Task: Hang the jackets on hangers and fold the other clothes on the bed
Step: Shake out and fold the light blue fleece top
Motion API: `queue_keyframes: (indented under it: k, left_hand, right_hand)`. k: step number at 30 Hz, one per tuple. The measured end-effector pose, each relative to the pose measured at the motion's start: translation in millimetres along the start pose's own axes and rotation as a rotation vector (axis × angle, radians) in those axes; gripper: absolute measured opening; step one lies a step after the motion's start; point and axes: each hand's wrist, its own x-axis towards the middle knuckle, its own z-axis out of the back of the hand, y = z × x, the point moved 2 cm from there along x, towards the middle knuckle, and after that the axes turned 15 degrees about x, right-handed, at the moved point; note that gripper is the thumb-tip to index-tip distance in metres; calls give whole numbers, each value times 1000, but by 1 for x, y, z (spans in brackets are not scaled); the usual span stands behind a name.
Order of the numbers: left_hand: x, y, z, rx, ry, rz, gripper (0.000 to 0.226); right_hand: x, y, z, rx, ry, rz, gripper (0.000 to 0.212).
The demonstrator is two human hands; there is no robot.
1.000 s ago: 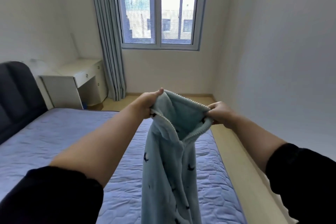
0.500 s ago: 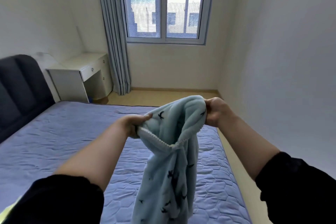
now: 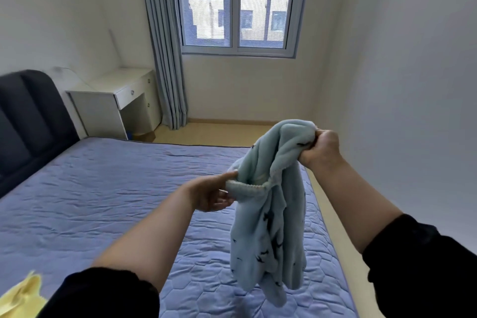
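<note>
Fingers [image 3: 312, 142] of right hand [image 3: 321, 150] clenched round top of garment [image 3: 271, 227]. Left hand [image 3: 213, 193]: thumb on the trimmed edge, fingertips hidden behind fabric, grip unclear. Garment: pale blue fleece, small dark bird print, bunched, hanging clear above bed [image 3: 103, 201]. Yellow cloth [image 3: 20, 297] at near-left corner.

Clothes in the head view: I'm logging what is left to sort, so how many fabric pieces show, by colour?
light blue garment: 1, held up over the bed
yellow fabric piece: 1, only partly in view at the bottom left
Total: 2
</note>
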Motion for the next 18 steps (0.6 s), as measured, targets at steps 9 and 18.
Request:
queue_keyframes:
  k: [9, 18]
  left_hand:
    - [13, -22, -9, -913, -12, -410, 31]
    - [5, -25, -17, 268, -957, -754, 16]
  right_hand:
    - [2, 14, 17, 132, -43, 5, 32]
    - [-15, -3, 7, -49, 60, -33, 30]
